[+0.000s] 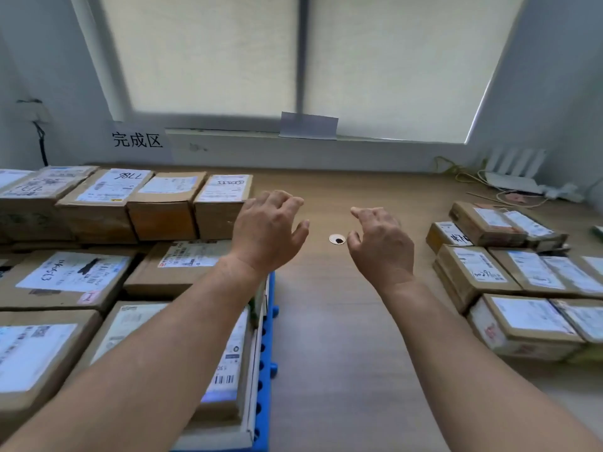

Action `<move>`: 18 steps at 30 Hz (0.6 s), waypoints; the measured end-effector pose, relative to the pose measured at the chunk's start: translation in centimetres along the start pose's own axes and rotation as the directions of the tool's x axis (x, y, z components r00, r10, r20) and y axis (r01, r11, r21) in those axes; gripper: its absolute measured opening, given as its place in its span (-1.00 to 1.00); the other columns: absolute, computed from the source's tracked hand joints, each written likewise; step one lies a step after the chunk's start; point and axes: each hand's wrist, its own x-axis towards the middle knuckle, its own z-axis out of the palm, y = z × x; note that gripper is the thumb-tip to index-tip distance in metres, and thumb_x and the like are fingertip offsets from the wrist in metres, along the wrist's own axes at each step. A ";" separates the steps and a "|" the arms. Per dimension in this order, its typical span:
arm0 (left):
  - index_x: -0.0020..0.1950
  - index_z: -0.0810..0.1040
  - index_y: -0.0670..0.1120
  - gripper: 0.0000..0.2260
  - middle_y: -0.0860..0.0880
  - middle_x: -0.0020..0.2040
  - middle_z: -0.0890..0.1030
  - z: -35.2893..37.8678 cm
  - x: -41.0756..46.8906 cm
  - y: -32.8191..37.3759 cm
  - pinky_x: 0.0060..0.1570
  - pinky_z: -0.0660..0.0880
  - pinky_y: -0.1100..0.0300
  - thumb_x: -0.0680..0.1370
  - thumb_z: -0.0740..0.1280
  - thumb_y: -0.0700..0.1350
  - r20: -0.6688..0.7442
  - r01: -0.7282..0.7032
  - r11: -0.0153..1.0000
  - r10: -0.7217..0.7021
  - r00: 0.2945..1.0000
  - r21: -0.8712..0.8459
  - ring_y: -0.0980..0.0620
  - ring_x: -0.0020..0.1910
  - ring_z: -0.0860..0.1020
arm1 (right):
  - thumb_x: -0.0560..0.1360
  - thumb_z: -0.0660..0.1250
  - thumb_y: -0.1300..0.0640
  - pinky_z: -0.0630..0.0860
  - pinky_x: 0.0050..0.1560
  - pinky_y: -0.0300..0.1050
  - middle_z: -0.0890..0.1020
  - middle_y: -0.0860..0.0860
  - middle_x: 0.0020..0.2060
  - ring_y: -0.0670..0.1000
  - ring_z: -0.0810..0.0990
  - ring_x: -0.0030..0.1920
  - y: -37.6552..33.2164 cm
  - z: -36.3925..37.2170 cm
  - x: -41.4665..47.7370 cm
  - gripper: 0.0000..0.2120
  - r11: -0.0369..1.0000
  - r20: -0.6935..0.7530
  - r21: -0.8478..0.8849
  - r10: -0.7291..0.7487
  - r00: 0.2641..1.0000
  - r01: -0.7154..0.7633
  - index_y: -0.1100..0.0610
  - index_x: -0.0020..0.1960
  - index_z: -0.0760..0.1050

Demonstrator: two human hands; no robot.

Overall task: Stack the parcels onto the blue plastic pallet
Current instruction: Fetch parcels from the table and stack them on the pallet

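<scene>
Several brown cardboard parcels with white labels (98, 203) are stacked on the blue plastic pallet (268, 324) at the left; only the pallet's right edge shows. A second group of parcels (496, 272) lies on the wooden table at the right. My left hand (266, 231) hovers above the table beside the pallet's far right parcels, fingers loosely curled, holding nothing. My right hand (380, 244) hangs in the air over the middle of the table, fingers relaxed and empty. Both forearms reach forward from the bottom of the view.
A round cable hole (337, 239) sits in the wooden table (326, 321) between my hands. A white router with cables (514, 177) lies at the back right. A paper sign (137, 140) hangs on the wall below the blinded window.
</scene>
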 end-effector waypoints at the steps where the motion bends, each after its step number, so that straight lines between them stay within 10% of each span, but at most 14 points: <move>1: 0.16 0.60 -0.10 -0.52 -0.09 0.08 0.62 0.7 -0.3 1.3 0.05 0.46 -0.01 0.47 0.09 0.15 0.012 0.003 1.000 -0.003 1.000 -0.012 -0.16 0.06 0.56 | 0.50 0.26 0.15 0.42 0.09 -0.02 0.54 0.08 0.22 0.13 0.48 0.20 1.4 -0.4 -0.4 -0.58 1.000 0.001 -0.004 0.001 1.000 -0.001 0.04 0.37 0.46; 18: 0.27 0.54 -0.10 -0.51 -0.07 0.12 0.61 12.7 -5.4 23.8 0.08 0.44 0.01 0.49 0.20 0.17 0.189 0.103 0.985 -0.075 0.979 -0.142 -0.14 0.12 0.55 | 0.49 0.30 0.16 0.46 0.11 0.03 0.54 0.13 0.22 0.15 0.49 0.22 25.3 -4.9 -8.2 -0.56 0.994 0.147 -0.022 0.106 0.983 -0.104 0.12 0.37 0.45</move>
